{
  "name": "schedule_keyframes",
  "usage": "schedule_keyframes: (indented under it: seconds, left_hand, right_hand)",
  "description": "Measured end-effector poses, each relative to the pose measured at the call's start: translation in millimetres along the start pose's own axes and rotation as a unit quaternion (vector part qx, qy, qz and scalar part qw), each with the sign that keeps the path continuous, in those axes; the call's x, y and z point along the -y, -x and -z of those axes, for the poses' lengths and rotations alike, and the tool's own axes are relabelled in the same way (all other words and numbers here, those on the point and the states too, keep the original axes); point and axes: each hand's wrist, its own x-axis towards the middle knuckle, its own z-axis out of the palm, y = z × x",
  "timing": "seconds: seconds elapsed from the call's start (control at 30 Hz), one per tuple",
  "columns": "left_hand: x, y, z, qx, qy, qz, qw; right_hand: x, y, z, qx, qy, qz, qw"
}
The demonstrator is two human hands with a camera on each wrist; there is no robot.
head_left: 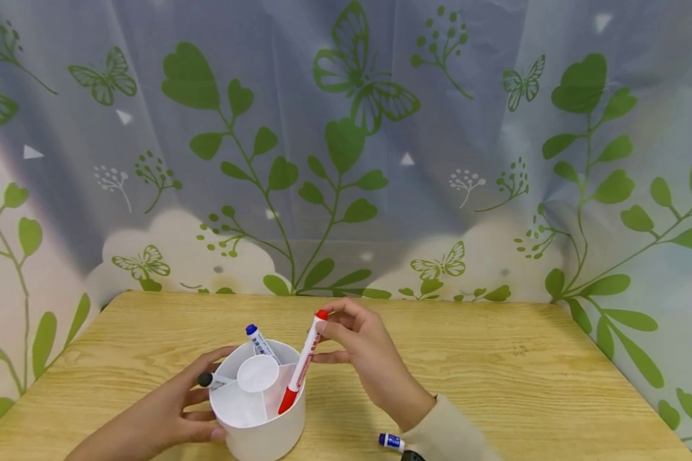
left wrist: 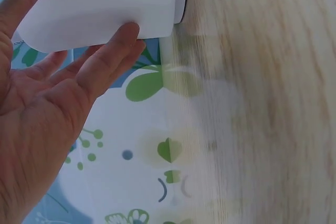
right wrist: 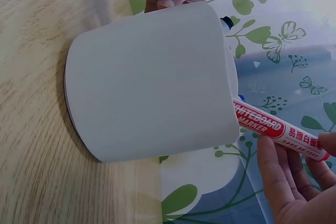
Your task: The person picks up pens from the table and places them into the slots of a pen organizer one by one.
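A white round pen holder [head_left: 268, 442] with compartments stands on the table, and my left hand [head_left: 170, 410] grips its left side, thumb toward the front. My right hand [head_left: 375, 362] pinches a red whiteboard marker [head_left: 306, 358] near its upper end, at the holder's right. The marker slants, its red lower end inside the front right compartment. A blue-capped marker [head_left: 263, 342] leans in the back compartment; a black-capped marker [head_left: 214, 380] lies over the left rim. In the right wrist view, the holder's wall [right wrist: 152, 82] hides the red marker's lower end.
Another blue-ended marker [head_left: 391, 441] lies on the wooden table [head_left: 484, 358] near the front, partly hidden by the right sleeve [head_left: 452, 432]. Behind the table hangs a curtain [head_left: 438, 192] printed with leaves and butterflies.
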Motion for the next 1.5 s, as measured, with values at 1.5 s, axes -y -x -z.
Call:
schedule_keyframes:
  seconds: [1.5]
  left_hand:
    - [1.3,-8.7,-14.9,-0.016,-0.03,0.042,0.9986]
  right_hand:
    - [-23.8,-5.8,-21.3,-0.003,0.116,0.018,0.993]
